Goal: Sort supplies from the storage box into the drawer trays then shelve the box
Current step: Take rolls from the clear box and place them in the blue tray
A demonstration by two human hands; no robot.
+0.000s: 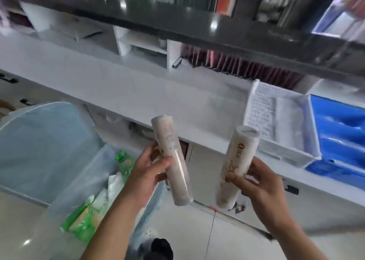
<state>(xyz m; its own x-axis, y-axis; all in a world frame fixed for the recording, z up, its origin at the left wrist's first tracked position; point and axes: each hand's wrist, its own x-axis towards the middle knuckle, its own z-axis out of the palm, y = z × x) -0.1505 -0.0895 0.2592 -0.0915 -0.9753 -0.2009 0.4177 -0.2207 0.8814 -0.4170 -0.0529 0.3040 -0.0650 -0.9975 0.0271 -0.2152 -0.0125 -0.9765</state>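
Beige, plastic-wrapped cylinders fill both your hands: your left hand (147, 177) curls its fingers round the left tube pack (171, 159), your right hand (254, 188) pinches the right tube pack (236, 167) low on its side. You hold them upright and apart, likely to read them before sorting. Below your left fingers sits the clear plastic storage box (83, 182), green packets inside. Beyond your right fingertips lie the white mesh tray (254, 105) and blue moulded tray (339, 133), under a white counter (118, 82) and dark shelf (177, 20).

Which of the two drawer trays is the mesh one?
The white tray, left of the solid blue tray; its walls and floor are open lattice, while the blue one has moulded compartments.
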